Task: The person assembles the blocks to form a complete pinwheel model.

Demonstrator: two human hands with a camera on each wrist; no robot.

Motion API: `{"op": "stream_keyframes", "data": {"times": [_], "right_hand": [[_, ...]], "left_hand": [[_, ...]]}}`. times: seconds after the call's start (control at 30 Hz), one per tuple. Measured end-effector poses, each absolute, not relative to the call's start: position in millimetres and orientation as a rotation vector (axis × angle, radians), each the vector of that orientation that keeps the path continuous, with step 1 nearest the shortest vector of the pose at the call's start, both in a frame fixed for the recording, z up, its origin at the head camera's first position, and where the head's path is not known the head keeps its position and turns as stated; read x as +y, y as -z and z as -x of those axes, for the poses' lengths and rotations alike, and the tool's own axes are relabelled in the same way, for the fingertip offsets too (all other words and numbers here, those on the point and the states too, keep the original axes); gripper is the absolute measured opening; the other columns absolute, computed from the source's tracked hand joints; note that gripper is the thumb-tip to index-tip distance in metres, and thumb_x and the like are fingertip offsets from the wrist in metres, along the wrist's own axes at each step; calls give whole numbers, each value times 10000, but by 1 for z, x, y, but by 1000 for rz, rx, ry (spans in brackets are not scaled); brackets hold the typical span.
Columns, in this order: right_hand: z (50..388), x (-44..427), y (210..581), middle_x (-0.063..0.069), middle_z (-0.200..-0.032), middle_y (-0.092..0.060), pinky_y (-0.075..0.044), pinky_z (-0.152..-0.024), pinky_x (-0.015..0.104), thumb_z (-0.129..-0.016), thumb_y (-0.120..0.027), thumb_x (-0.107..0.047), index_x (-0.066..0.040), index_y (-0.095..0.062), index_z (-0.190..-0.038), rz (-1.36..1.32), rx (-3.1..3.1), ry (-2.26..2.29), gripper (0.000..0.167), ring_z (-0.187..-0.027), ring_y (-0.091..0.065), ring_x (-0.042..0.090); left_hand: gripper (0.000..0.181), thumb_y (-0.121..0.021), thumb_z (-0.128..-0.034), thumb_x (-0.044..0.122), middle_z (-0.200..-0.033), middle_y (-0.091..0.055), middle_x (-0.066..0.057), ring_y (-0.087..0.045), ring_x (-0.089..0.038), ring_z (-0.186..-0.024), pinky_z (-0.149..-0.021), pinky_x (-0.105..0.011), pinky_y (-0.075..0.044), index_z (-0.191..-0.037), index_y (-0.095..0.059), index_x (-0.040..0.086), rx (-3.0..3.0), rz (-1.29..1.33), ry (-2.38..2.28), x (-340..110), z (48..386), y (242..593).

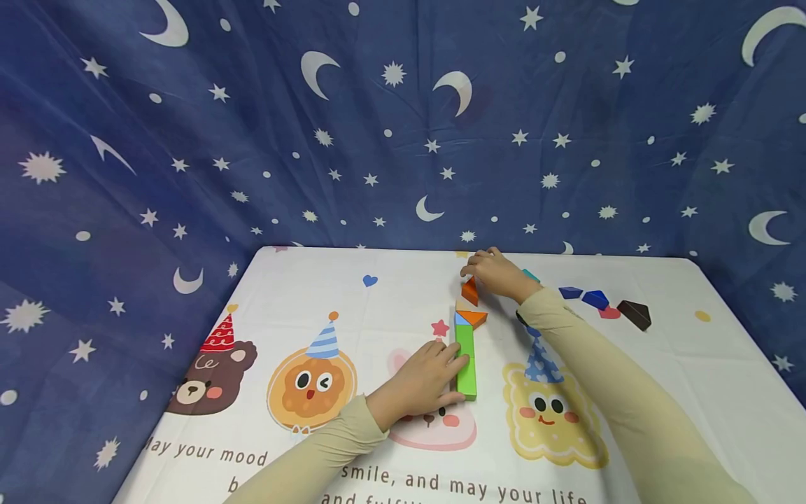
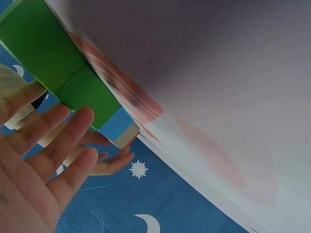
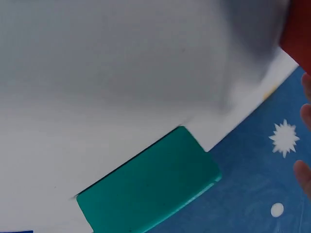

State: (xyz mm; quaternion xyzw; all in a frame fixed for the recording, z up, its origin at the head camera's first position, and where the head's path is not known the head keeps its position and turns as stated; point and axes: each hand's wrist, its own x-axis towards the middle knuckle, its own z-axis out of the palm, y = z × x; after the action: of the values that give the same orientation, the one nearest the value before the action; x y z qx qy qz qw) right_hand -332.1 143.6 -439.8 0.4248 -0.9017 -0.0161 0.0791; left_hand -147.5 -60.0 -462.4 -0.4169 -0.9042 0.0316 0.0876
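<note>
Two green blocks (image 1: pixel 466 360) lie end to end on the printed tablecloth. My left hand (image 1: pixel 423 381) rests its fingers along their left side; in the left wrist view these fingers are spread and nearly straight. A light blue triangular block (image 1: pixel 462 320) and an orange triangular block (image 1: pixel 475 318) adjoin the far end of the green row, with a wood-coloured surface beyond them. Farther back, my right hand (image 1: pixel 497 273) holds another orange block (image 1: pixel 469 291) at its fingertips; its grip is partly hidden. In the right wrist view that block appears as a red corner (image 3: pixel 299 36).
Beyond the right wrist lies a teal block (image 1: pixel 531 276). Farther right are blue blocks (image 1: pixel 595 299) and a dark brown block (image 1: pixel 634 315). A black piece (image 1: pixel 521 318) is partly hidden by the right sleeve. A blue starry curtain (image 1: pixel 403 140) hangs behind the table.
</note>
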Motion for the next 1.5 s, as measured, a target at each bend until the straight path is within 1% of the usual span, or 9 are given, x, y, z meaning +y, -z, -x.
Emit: {"op": "stream_keyframes", "data": {"times": [0.13,0.27,0.37,0.53,0.77,0.93,1.2,1.37,1.5], "right_hand": [[325,146,436,97,-1044,-661,-422,-902,524,-832,-695,-121,-136,-690,-1046,-1264,-2716,-35,215,-1027,-577,300],[317,147,435,94,-1030,-638,-412,-913,535,-800,-731,-312,-142,-693,-1024,-1302,-2732,-49,283,-1017,-565,294],[316,149,436,88,-1025,-635,-418,-912,536,-785,-749,-288,-153,-696,-1013,-1297,-2746,-37,270,-1014,-564,288],[315,152,438,75,-1025,-639,-414,-917,535,-791,-746,-164,-166,-709,-990,-1261,-2755,-86,203,-1031,-552,289],[301,140,431,61,-1023,-643,-437,-906,507,-770,-730,-34,-195,-710,-1045,-1496,-2599,-113,320,-1022,-570,281],[297,134,432,35,-1013,-660,-421,-881,466,-795,-722,-72,-223,-725,-1023,-1582,-2601,-72,273,-1021,-563,245],[301,142,441,15,-918,-665,-426,-883,461,-802,-726,-125,-215,-735,-872,-1496,-2590,-93,114,-979,-550,228],[302,147,439,11,-890,-643,-424,-893,467,-761,-738,-47,-203,-707,-789,-1471,-2558,-83,162,-963,-543,230],[302,149,438,28,-909,-640,-430,-903,470,-747,-766,-89,-170,-716,-813,-1453,-2531,-40,116,-978,-542,247]], "left_hand": [[580,-504,-882,575,-1259,-506,-26,-507,-184,-1069,-1025,-311,-380,-1290,-464,165,-2703,1243,-100,-60,147,463],[586,-497,-884,577,-1275,-502,-31,-503,-187,-1085,-1032,-313,-373,-1298,-461,164,-2713,1239,-97,-60,147,463],[583,-501,-883,576,-1272,-502,-32,-503,-186,-1081,-1030,-311,-372,-1294,-463,164,-2710,1236,-91,-60,147,464],[578,-509,-880,572,-1259,-506,-29,-504,-185,-1066,-1023,-310,-377,-1287,-465,165,-2700,1238,-86,-60,147,465],[580,-503,-882,575,-1272,-502,-33,-507,-190,-1075,-1025,-314,-377,-1291,-462,166,-2699,1236,-93,-60,146,465],[584,-499,-886,571,-1279,-499,-34,-504,-191,-1086,-1028,-313,-374,-1303,-462,163,-2698,1233,-100,-60,147,464],[586,-500,-886,569,-1275,-498,-35,-505,-187,-1078,-1021,-307,-376,-1303,-464,159,-2698,1235,-104,-59,147,465],[584,-499,-886,570,-1286,-503,-41,-508,-193,-1086,-1031,-315,-375,-1302,-462,162,-2703,1236,-98,-60,146,464],[584,-498,-888,569,-1294,-502,-43,-508,-197,-1099,-1037,-317,-372,-1304,-459,162,-2717,1239,-91,-60,147,463]]}}
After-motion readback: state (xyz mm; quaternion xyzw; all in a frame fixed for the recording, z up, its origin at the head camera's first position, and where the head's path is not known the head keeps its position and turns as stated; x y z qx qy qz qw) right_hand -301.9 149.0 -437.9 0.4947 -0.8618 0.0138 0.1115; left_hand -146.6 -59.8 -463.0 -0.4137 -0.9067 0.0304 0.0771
